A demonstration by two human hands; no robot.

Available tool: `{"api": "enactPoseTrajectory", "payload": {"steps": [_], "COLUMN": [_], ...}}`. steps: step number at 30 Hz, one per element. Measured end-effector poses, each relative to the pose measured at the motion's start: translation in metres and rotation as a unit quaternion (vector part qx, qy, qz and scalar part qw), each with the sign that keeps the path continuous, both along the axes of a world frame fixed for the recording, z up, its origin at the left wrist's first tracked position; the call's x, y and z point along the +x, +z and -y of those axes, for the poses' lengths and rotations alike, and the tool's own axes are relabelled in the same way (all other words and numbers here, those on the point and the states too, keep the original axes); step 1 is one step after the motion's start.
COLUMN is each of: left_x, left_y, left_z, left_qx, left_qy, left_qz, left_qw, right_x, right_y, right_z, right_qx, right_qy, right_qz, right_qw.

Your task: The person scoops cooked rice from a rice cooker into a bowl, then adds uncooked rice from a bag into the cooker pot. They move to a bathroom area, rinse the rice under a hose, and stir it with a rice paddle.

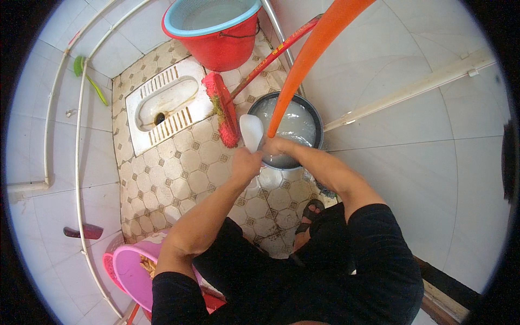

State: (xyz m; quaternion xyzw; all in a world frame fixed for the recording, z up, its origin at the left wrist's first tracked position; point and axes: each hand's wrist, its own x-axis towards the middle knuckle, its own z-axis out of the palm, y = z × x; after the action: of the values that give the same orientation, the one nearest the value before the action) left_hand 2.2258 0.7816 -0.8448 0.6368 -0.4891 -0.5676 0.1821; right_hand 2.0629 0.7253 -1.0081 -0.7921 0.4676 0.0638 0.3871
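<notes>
My left hand [245, 162] is closed on a white rice paddle [251, 129], its broad end pointing away from me. Close against it, my right hand [277, 146] is over the near left part of a dark round pot [321, 126] on the floor. Cloudy water [294, 122] stands in the pot. The right fingers are partly hidden, so whether they grip the paddle's handle is unclear. An orange tube or pole [302, 65] slants down from the top, its lower end beside my right hand.
A red-headed push broom [223, 109] leans left of the pot, beside a squat toilet [168, 105]. Behind it stands a red bucket [227, 50] holding a light-blue basin [211, 28]. A pink bin [134, 264] is at lower left. Pipes [79, 162] run along the left wall.
</notes>
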Motion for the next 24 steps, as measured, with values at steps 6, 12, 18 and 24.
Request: {"api": "enactPoseTrajectory", "payload": {"steps": [6, 12, 18, 24], "left_x": [0.006, 0.006, 0.001, 0.006], "left_y": [-0.009, -0.016, -0.01, -0.007], "left_z": [-0.001, 0.0, 0.001, -0.002], "left_qx": [-0.004, 0.002, -0.001, 0.013], "left_qy": [-0.005, -0.011, -0.011, 0.012], "left_qz": [-0.007, 0.001, -0.002, -0.013], "left_qw": [1.0, 1.0, 1.0, 1.0], "right_x": [0.008, -0.01, -0.065, -0.041], "right_y": [0.054, 0.17, 0.047, 0.021], "right_z": [-0.006, 0.006, 0.018, 0.006], "right_qx": [-0.013, -0.085, -0.109, 0.044], "right_qy": [-0.199, -0.185, -0.103, 0.035], "right_qz": [0.044, -0.046, -0.159, -0.065], "right_qw": [0.979, 0.978, 0.976, 0.996]}}
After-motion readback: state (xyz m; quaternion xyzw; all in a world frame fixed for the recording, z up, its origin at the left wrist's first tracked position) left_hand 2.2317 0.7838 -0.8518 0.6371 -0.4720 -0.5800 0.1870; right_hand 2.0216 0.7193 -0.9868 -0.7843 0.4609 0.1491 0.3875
